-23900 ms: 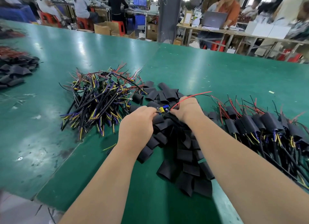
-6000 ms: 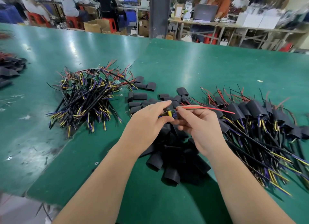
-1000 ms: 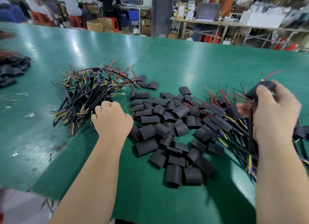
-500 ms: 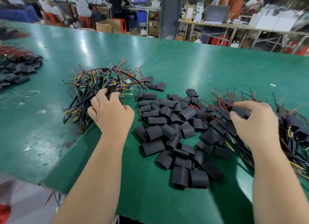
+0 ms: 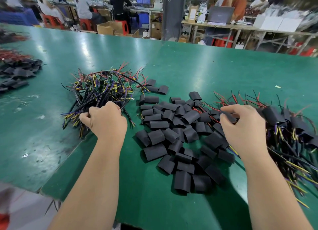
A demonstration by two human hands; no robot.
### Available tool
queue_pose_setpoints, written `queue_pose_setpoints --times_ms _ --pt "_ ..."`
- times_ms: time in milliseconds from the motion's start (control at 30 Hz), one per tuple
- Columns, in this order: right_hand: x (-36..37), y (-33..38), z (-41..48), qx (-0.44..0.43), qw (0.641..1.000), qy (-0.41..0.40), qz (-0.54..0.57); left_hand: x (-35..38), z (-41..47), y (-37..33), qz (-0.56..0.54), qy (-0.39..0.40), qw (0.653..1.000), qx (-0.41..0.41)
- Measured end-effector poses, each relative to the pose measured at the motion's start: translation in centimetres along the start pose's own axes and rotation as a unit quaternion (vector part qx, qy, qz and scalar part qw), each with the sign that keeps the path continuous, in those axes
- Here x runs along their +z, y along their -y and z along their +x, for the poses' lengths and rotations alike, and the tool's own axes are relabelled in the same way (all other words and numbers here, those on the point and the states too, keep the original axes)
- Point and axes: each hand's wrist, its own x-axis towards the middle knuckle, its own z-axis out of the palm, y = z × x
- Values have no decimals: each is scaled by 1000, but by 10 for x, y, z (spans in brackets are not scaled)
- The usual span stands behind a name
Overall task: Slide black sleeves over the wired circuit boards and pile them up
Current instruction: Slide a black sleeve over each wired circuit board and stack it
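Observation:
On the green table (image 5: 197,69) lies a tangle of bare wired circuit boards (image 5: 103,88) at the left. My left hand (image 5: 105,121) sits on its near end, fingers curled round a bunch of black wires. Loose black sleeves (image 5: 172,131) are spread in the middle. At the right is the heap of sleeved boards (image 5: 289,130). My right hand (image 5: 244,125) hovers between the sleeves and that heap, its fingertips pinching a black sleeve (image 5: 229,117).
A second heap of black sleeved parts (image 5: 17,75) lies at the far left edge. The table's front edge (image 5: 51,193) runs close to my left forearm. People work at benches behind the table, beside a grey pillar (image 5: 173,14).
My left hand has closed on the wires at the near end of the bare pile. My right hand has left the sleeved heap, shifted left and taken a loose sleeve.

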Motion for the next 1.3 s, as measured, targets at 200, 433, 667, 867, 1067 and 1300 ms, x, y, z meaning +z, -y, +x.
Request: queue_pose_setpoints --times_ms 200,433,667,867,1067,1300 --pt "4 11 -6 5 998 16 65 -11 -8 -10 -125 -90 986 61" --pt "22 29 -18 146 852 259 430 -21 -32 -33 -211 -70 927 301" --pt "22 32 -11 186 682 149 691 -21 -44 -38 -221 34 907 358" --pt "28 34 -16 134 761 151 617 -28 -55 -47 -257 112 868 410" --pt "38 37 -20 152 817 153 535 -31 -64 -55 -270 79 844 456" --pt "44 31 -19 170 817 161 527 -29 -62 -51 -254 39 863 435"
